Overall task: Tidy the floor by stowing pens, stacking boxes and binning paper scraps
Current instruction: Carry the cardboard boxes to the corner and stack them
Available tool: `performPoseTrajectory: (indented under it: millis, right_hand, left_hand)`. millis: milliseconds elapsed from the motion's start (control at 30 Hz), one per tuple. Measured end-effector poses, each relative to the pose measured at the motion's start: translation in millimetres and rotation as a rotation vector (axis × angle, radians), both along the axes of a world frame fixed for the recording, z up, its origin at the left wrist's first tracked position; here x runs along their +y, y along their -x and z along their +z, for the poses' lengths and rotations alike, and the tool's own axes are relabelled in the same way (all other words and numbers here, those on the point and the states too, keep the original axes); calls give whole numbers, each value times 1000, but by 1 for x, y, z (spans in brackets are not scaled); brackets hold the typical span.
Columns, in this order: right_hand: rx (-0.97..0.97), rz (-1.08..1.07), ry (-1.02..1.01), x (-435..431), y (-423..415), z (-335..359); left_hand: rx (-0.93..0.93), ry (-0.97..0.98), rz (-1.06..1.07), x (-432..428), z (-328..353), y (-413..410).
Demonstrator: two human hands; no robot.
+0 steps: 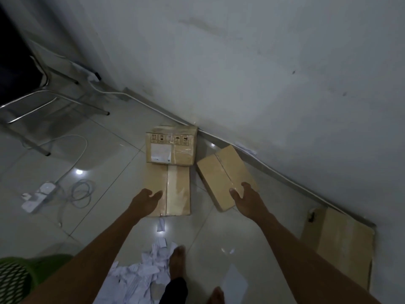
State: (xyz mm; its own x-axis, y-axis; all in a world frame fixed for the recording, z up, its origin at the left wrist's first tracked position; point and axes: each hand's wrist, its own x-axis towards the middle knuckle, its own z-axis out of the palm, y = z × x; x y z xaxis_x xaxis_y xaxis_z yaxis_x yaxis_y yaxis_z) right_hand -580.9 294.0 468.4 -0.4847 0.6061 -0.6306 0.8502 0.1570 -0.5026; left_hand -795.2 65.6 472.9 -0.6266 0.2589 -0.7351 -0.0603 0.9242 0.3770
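Note:
Three cardboard boxes lie on the tiled floor by the wall. A small labelled box [172,148] sits on the far end of a long flat box [178,189]. Beside them a third box [221,174] lies at an angle. My left hand [145,200] hovers over the near left part of the long box, fingers relaxed, holding nothing. My right hand [246,199] reaches to the near end of the angled box, fingers spread over its edge. White paper scraps [140,275] are heaped by my feet, with one loose sheet [235,279] to the right.
A green mesh bin [15,275] stands at the bottom left. A flat cardboard piece [341,240] leans on the wall at right. A power strip [38,197] with coiled cables lies at left, near a chair's metal legs [50,102]. My bare feet [177,262] stand among the scraps.

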Motion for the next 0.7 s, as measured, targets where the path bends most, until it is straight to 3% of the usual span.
performPoseTrajectory:
  millis: [167, 467, 700]
  right_hand:
    - [-25, -36, 38, -9, 47, -63]
    - [-17, -30, 122, -26, 143, -248]
    - [292, 93, -24, -37, 174, -321]
  left_hand:
    - [-5, 44, 36, -23, -54, 50]
    - [-32, 69, 227, -44, -223, 116]
    - [-96, -77, 377, -40, -327, 125]
